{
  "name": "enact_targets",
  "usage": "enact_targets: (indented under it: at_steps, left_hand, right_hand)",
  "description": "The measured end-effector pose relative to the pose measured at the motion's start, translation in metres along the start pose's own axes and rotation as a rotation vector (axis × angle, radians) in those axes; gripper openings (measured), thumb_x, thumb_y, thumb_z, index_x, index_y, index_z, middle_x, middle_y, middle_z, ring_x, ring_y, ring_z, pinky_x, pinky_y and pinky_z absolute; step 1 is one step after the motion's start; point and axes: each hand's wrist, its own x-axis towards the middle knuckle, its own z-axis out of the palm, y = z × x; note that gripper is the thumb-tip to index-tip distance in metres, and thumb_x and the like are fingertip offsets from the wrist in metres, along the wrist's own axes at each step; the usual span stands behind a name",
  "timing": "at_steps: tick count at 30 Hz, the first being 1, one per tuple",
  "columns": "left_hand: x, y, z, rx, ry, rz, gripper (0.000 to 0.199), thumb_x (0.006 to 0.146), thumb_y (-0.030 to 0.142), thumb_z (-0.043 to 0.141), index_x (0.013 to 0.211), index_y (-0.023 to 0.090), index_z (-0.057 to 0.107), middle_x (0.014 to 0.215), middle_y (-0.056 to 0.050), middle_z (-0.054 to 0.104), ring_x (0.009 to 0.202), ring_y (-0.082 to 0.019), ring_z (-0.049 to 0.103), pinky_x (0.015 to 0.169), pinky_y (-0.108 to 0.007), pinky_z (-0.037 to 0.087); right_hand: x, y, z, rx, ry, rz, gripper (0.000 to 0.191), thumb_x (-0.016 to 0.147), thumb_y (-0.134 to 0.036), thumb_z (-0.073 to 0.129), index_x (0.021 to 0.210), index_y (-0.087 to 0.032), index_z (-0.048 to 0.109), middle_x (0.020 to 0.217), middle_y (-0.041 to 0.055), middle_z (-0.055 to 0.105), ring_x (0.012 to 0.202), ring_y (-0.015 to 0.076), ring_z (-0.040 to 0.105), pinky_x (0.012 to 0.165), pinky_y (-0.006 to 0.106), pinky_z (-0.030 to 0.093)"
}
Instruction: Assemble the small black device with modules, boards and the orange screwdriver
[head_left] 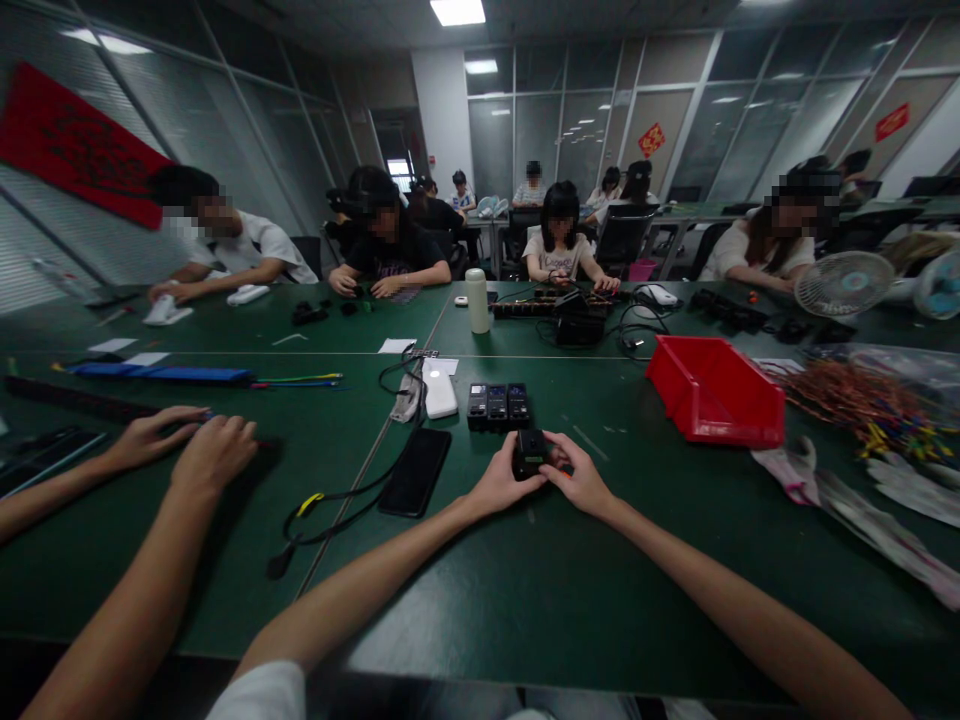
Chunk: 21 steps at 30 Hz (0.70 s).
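A small black box-shaped device is held between both hands at the middle of the green table. My left hand closes on its left side, thumb along the near edge. From the right, my right hand grips the same device with its fingertips. A small orange bit shows by the right fingers. Just beyond stand three similar black devices side by side. A black phone lies left of my left hand, with a black cable beside it.
Another person's hands work at the left near a blue strip. A white power bank and pale bottle stand beyond the phone. Right are a red bin, copper wires and gloves. People sit opposite.
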Motion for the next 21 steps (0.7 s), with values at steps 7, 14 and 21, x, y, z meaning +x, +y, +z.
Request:
enact_targets:
  at_steps: [7,14,21]
  left_hand:
    - [0.000,0.001,0.000,-0.004,0.002,-0.004,0.052,0.071,0.030,0.065,0.115,0.018,0.041,0.105,-0.006,0.059,0.095,-0.018,0.058,0.085,-0.032,0.045]
    - [0.002,-0.001,0.000,0.004,-0.005,0.007,0.055,0.070,0.031,0.066,0.117,0.018,0.041,0.106,-0.006,0.059,0.096,-0.019,0.057,0.086,-0.032,0.044]
    - [0.002,-0.004,0.002,0.033,0.044,0.014,0.058,0.071,0.033,0.065,0.121,0.019,0.040,0.111,-0.006,0.057,0.100,-0.019,0.055,0.090,-0.034,0.042]
  right_hand:
    - [0.001,0.004,0.000,-0.002,0.011,0.051,0.051,0.077,-0.030,0.062,0.124,-0.019,0.045,0.078,0.0015,0.054,0.067,0.0154,0.053,0.063,0.029,0.046]
    - [0.003,-0.007,-0.001,0.096,-0.031,0.079,0.061,0.074,-0.030,0.065,0.128,-0.020,0.039,0.105,0.0072,0.058,0.088,0.0198,0.058,0.076,0.033,0.048]
    - [0.003,-0.003,0.002,0.278,-0.023,0.088,0.053,0.076,-0.027,0.064,0.122,-0.021,0.038,0.115,0.0088,0.054,0.108,0.0222,0.053,0.091,0.037,0.043]
